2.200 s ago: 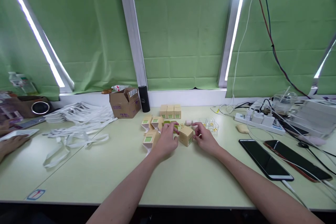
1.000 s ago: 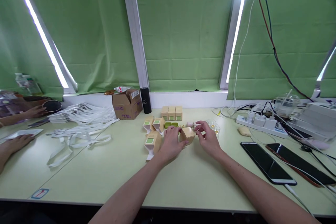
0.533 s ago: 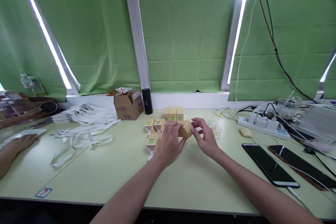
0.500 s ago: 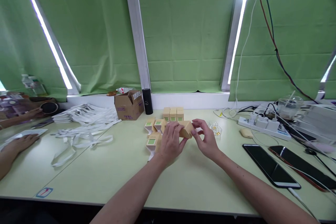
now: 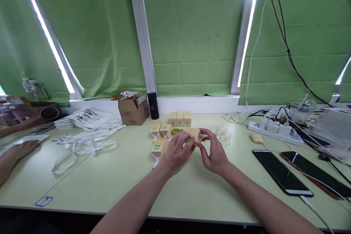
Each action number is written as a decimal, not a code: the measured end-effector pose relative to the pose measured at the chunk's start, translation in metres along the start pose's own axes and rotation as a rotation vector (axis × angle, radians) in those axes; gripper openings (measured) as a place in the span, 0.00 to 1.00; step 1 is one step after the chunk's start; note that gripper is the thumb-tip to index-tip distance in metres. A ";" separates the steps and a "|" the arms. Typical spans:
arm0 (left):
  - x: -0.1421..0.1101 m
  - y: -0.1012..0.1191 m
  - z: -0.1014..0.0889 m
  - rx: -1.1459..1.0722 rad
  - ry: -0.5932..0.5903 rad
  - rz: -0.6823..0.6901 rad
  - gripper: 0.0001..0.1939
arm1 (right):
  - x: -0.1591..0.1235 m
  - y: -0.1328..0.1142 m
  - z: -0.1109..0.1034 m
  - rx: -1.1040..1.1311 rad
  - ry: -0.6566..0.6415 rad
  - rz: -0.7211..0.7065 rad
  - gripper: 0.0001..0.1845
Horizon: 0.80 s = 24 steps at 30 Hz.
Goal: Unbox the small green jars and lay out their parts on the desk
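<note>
A small kraft cardboard box (image 5: 192,132) is between my two hands above the table. My left hand (image 5: 177,151) wraps its fingers around the near side of it. At its right end, the thumb and fingers of my right hand (image 5: 215,153) pinch the edge; the flap there is mostly hidden. Close by on the left lie several similar boxes with green windows, among them one open box (image 5: 159,147). Three closed boxes (image 5: 180,119) stand in a row behind. A green round item (image 5: 176,131) shows just behind my left hand. Small clear containers with gold-coloured centres (image 5: 222,134) sit to the right.
Phones (image 5: 282,172) and a power strip (image 5: 275,130) with cables lie on the right. On the left are a pile of white straps (image 5: 89,120), a brown carton (image 5: 134,110) and a black cylinder (image 5: 153,106). Another person's hand (image 5: 26,149) rests at far left.
The small box has turned in my hands and moved slightly left. My right fingers have closed in on its right end. The green item behind it has come into view.
</note>
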State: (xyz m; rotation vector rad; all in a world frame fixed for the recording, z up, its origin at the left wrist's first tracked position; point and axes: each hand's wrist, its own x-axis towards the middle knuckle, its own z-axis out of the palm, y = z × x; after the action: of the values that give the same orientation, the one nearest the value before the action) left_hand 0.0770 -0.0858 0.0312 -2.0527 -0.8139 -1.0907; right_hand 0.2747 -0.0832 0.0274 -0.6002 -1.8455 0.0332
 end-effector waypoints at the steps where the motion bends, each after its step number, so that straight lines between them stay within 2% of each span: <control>1: -0.001 0.000 0.001 -0.008 -0.024 -0.012 0.21 | -0.001 0.000 0.001 -0.005 -0.009 0.005 0.30; 8: -0.002 -0.004 0.006 -0.048 -0.106 -0.038 0.19 | -0.005 0.005 0.008 -0.031 -0.052 0.034 0.34; 13: 0.005 -0.001 0.003 -0.023 -0.115 0.007 0.17 | -0.007 0.008 0.010 -0.038 -0.103 0.064 0.35; 17: 0.011 0.005 -0.002 -0.019 -0.192 -0.020 0.14 | -0.007 0.010 0.011 -0.037 -0.130 0.117 0.35; 24: 0.013 0.009 -0.004 -0.077 -0.255 -0.107 0.20 | -0.005 0.013 0.011 0.006 -0.108 0.198 0.30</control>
State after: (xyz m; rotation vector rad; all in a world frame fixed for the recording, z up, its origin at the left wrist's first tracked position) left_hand 0.0884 -0.0913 0.0412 -2.2667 -1.0322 -0.9405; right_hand 0.2711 -0.0710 0.0147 -0.7881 -1.8835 0.2062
